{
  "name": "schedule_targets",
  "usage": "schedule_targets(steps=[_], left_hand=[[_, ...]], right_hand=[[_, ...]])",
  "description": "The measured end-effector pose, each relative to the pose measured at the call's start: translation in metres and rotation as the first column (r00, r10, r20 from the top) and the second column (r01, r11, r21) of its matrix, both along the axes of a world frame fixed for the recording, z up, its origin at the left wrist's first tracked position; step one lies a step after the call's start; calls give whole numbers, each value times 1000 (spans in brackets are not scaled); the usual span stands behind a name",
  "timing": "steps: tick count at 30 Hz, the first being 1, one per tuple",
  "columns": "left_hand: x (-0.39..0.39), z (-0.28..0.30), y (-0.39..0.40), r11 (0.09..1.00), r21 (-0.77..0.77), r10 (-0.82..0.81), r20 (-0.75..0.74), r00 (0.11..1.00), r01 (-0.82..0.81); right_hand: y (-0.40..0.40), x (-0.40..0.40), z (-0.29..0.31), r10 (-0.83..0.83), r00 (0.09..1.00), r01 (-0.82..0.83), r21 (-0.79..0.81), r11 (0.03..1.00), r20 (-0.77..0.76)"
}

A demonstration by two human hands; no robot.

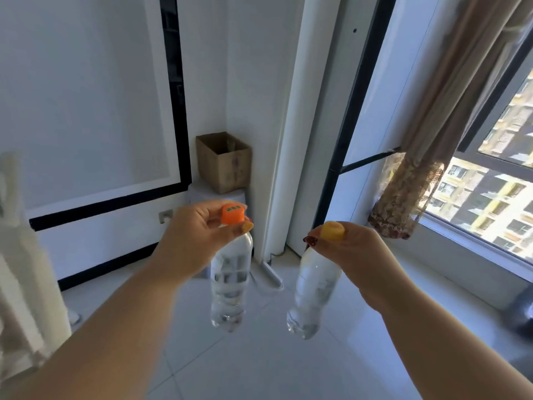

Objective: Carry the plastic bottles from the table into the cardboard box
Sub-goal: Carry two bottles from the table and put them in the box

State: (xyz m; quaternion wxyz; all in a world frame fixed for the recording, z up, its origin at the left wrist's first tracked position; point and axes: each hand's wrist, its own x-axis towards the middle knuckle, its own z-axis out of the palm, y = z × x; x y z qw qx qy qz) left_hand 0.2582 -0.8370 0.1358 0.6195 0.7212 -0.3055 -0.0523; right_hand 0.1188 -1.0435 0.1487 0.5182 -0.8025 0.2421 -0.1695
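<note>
A left hand [199, 229] pinches the orange cap [233, 214] of a clear bottle [229, 287] hanging over a tiled floor [259, 365]; behind, an open box [225, 166] stands on a white stool [199, 192] in the corner; the right hand [354, 249] pinches a yellow-capped bottle [314, 290] beside a curtained window [490, 197].

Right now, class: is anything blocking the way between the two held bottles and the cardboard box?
Nothing visible does. The left hand and right hand hold the bottles by their caps above bare floor tiles; the open cardboard box sits ahead in the corner.
</note>
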Motion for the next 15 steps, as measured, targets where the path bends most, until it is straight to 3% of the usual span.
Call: schedule_targets(steps=[9, 15], left_hand=[[188, 10, -119, 996, 51, 71, 109, 991, -77], [308, 14, -179, 973, 43, 220, 105, 970, -226]], right_hand=[[-129, 219, 8, 114, 993, -114, -69, 991, -11], [-199, 375, 17, 240, 971, -239, -112, 964, -7]])
